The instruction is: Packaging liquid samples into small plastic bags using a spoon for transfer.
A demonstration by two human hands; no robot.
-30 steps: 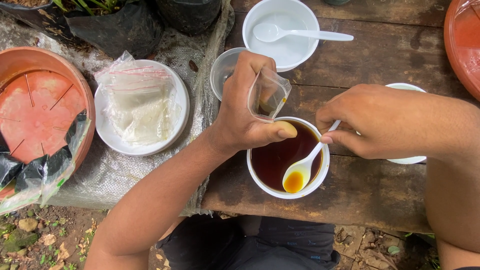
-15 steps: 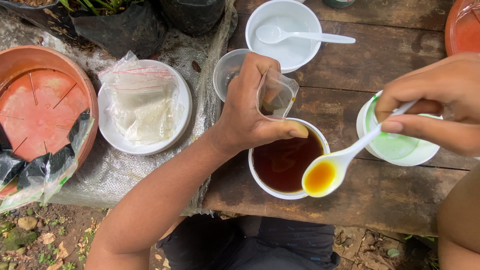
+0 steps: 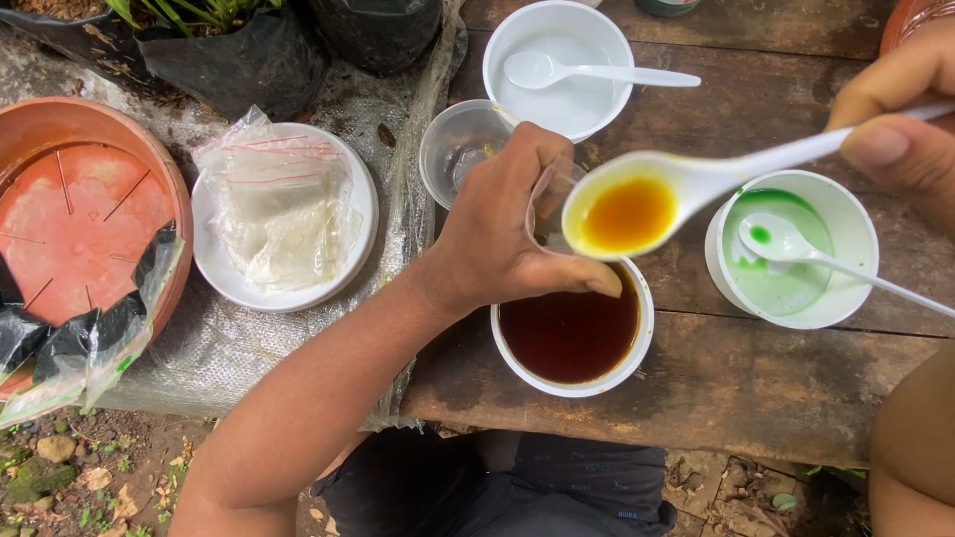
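A weathered wooden surface fills the right and centre of the frame, with a woven plastic sheet draped over its left end and bare ground at the lower left.

The left hand, at the centre, has its grip wrapped around a small clear plastic cup, thumb resting at the rim of the bowl below. The right hand, at the upper right, has its grip pinched on the handle of a white plastic spoon loaded with amber liquid; the spoon's bowl hangs just beside the held cup, above a white bowl of dark brown liquid.

There are three white bowls: the dark one at centre, a green-stained bowl at right with a second white spoon lying in it, and an empty-looking bowl at upper centre holding a third spoon. That makes three spoons. There are two clear cups: the held one and another clear cup standing just left of the hand.

Further left, one white plate carries a heap of clear plastic bags with thin red lines near their tops. At the far left lies one terracotta-coloured saucer. Black planting bags sit along the upper left.
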